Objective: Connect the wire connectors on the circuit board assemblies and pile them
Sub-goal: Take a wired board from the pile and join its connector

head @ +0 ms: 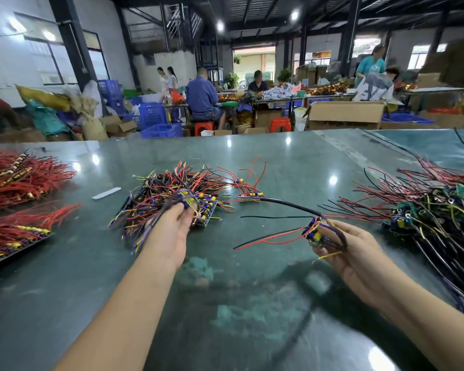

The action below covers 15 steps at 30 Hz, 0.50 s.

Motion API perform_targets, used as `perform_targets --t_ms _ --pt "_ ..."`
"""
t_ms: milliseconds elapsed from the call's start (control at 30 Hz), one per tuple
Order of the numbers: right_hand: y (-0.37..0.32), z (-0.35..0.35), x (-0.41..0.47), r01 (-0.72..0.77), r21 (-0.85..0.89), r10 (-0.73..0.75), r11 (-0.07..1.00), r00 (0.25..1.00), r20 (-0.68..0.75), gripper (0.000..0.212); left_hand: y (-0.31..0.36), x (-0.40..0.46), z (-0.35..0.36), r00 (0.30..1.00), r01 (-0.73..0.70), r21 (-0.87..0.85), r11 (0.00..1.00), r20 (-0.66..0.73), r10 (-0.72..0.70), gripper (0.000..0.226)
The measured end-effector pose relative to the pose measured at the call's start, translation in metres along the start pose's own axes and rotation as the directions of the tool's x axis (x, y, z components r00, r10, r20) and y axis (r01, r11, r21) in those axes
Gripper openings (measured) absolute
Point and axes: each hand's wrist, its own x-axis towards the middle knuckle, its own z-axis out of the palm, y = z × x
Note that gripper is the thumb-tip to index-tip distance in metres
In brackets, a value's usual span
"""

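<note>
At frame centre the left hand [172,228] grips an assembly [189,202] over the pile [172,194] (wires tangled); the right hand [351,250], lower right, pinches another board [315,234].

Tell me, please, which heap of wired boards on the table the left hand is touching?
The middle heap, directly ahead: the left hand holds an assembly at its near edge. The far-right heap is untouched.

Two hands worked at the table: the left hand [172,228] and the right hand [356,253], each gripping one circuit board. Four heaps of wired parts lay on the table [252,162], besides one loose board [249,196]. One white strip [106,193] lay apart. Two red stools [280,124] stood beyond.
</note>
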Motion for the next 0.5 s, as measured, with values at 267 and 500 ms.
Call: perform_targets --t_ms 267,500 --pt "0.001 0.0 -0.001 -0.027 0.038 0.028 0.999 0.999 -0.026 0.008 -0.003 0.005 -0.012 0.993 -0.041 0.48 0.876 -0.079 0.09 0.022" --pt "0.005 0.01 -0.009 -0.128 0.183 0.14 0.975 0.989 -0.052 0.022 -0.01 -0.005 -0.011 0.972 -0.097 0.739 0.667 -0.073 0.222 0.03"
